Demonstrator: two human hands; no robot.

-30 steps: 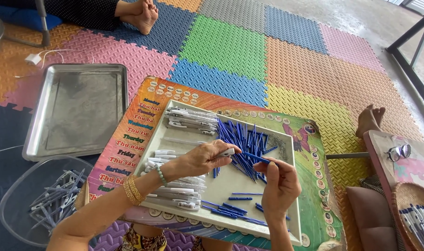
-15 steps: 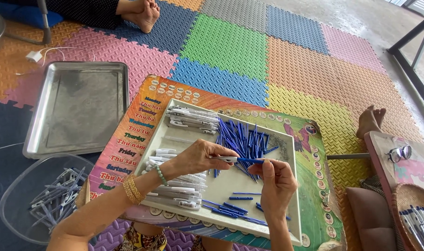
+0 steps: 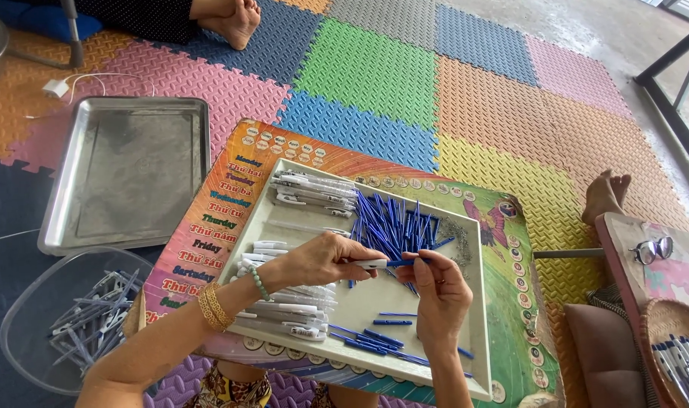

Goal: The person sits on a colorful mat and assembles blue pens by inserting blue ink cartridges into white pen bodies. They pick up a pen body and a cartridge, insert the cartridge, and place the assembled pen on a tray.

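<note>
Over the white tray (image 3: 476,355), left hand (image 3: 322,259) pinches a white pen barrel (image 3: 368,264); right hand (image 3: 440,291) pinches a blue refill (image 3: 402,263) at its mouth. Both look light, stiff, slick plastic; the thin refill likely bends, best held near the tip.

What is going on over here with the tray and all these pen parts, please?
A person sits over a white tray on a colourful low table. The left hand holds a white pen barrel, and the right hand meets it with a blue part. Blue pieces are heaped mid-tray, white barrels lie along its left side, and assembled pens fill a clear bowl nearby.
</note>
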